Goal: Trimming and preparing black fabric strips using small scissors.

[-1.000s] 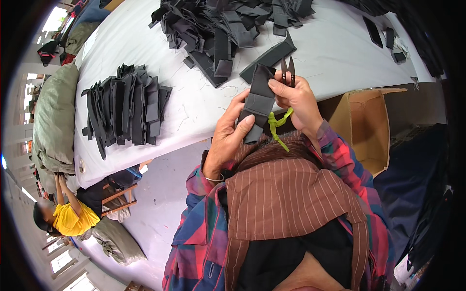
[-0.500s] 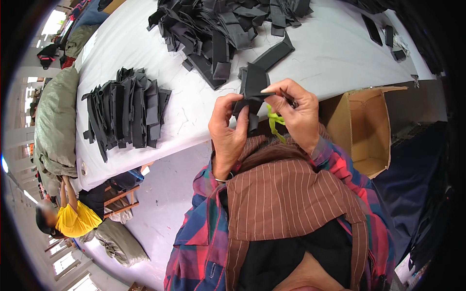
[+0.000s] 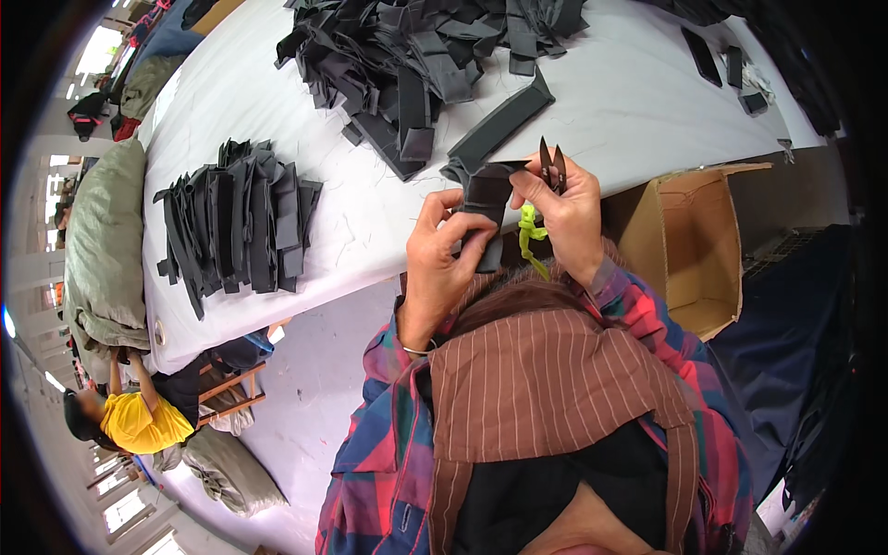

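Near the table's front edge, my left hand (image 3: 438, 257) is closed on a dark grey fabric strip (image 3: 485, 196), thumb and fingers pinching its lower part. My right hand (image 3: 573, 217) pinches the strip's upper right corner between thumb and finger. Held in that same hand are small black thread snips (image 3: 553, 168), their blades pointing up and away from the fabric. A bright yellow-green ribbon (image 3: 527, 231) hangs below the right hand. Just beyond the held strip, a similar strip (image 3: 504, 118) stretches toward a big loose pile of dark strips (image 3: 398, 55).
Left on the white-covered table (image 3: 370, 208) lies a neater row of dark strips (image 3: 236, 222). An open cardboard box (image 3: 698, 250) stands to my right. A black phone-like slab (image 3: 701, 55) lies far right. A person in yellow (image 3: 148, 421) is beside a large grey-green sack (image 3: 106, 240).
The strip has come lower and its face has turned. My left fingers have curled further round it. The snips have swung so their blades now point upward.
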Tool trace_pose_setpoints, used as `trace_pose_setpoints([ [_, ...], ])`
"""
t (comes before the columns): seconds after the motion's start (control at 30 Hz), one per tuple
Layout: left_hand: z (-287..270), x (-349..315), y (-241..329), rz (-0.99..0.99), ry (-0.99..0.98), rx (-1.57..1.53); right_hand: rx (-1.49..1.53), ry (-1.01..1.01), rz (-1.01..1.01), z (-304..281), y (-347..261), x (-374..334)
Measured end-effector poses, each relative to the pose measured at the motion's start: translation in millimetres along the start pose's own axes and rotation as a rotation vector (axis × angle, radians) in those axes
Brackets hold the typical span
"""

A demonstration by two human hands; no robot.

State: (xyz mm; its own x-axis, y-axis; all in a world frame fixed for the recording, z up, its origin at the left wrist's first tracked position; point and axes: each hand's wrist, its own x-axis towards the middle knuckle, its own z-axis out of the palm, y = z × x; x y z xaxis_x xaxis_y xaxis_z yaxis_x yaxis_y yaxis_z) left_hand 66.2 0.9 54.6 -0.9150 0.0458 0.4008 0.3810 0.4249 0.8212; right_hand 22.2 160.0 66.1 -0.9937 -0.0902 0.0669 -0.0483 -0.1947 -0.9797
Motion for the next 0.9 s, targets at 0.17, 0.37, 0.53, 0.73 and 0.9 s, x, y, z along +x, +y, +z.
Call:
trace_pose_setpoints([
  [0.17, 1, 1, -9, -0.016, 0.164, -0.023, -0.185, -0.093, -0.196, 2, -4, -9],
  [0.37, -16, 4, -15, -0.464, 0.036, -0.461, -0.49, -0.269, -0.545, -11, 12, -12],
  [0.53, -24, 7, -18, -0.734, 0.043, -1.138, -0.68, -0.365, -0.722, -18, 19, -16],
  [0.73, -22, 11, -14, -0.757, 0.114, -1.16, -0.789, -0.489, -0.752, -20, 18, -19],
  [0.9, -16, 9, -20, -0.761, 0.134, -1.061, -0.822, -0.54, -0.687, -18, 23, -22],
])
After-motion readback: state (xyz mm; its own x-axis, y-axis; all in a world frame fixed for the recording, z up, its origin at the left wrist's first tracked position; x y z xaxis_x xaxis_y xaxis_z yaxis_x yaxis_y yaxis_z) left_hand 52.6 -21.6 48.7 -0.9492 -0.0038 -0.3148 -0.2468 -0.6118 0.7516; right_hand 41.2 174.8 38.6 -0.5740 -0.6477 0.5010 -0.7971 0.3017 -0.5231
